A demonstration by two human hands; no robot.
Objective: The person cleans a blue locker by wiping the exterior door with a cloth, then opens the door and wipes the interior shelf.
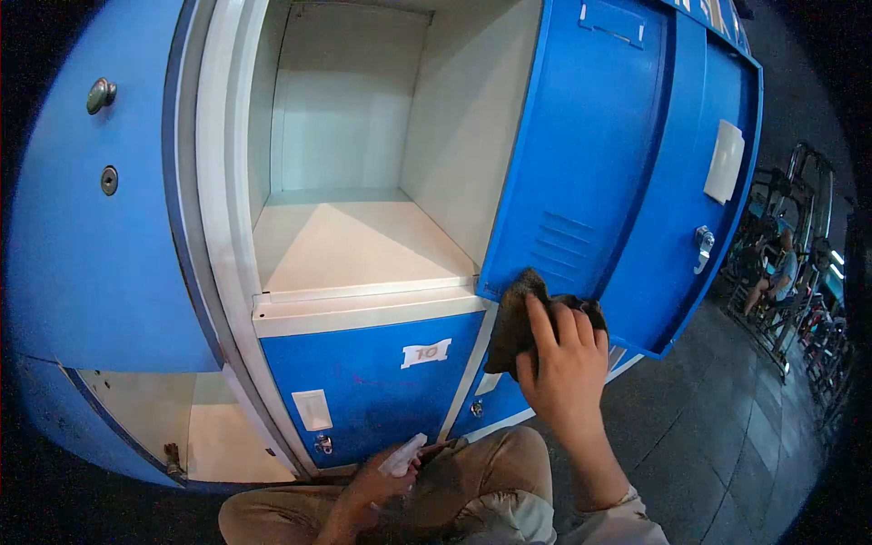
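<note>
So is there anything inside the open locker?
No, the open locker shows only a bare pale shelf and walls, while the right hand presses a dark cloth on its blue door.

Left hand (377, 486) and its white object (401, 456) partly hidden, object unidentifiable

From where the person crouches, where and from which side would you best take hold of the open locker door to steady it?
Grip the open door by its free lower edge, coming from the right, outer side. The right hand presses a dark cloth on the inner face near the bottom corner, so the outer edge stays clear. The left hand holds a white bottle.
</note>
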